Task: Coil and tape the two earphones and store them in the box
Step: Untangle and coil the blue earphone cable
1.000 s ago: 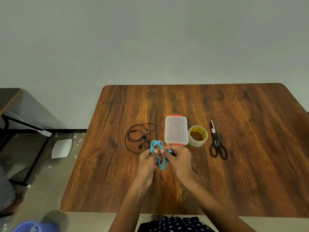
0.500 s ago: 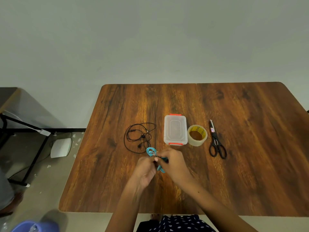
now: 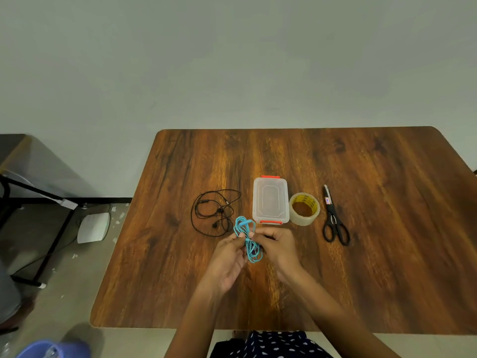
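Note:
A coiled blue earphone (image 3: 248, 237) hangs between my two hands above the wooden table (image 3: 374, 267). My left hand (image 3: 227, 262) pinches its middle from the left, and my right hand (image 3: 277, 248) pinches it from the right. A black earphone (image 3: 213, 211) lies in loose loops on the table, left of the box. The clear plastic box (image 3: 270, 200) with orange clips stands shut behind my hands. To the right of it sits a roll of clear tape (image 3: 304, 208).
Black scissors (image 3: 334, 219) lie right of the tape roll, blades pointing away. Off the table's left edge stand a black-framed side table (image 3: 31, 177) and a white device (image 3: 93, 227) on the floor. A blue object (image 3: 51, 350) shows at the bottom left.
The blue coil looked bunched smaller half a second ago; now it hangs longer between my hands, with loops above and below my fingers. Both hands stay at the same spot.

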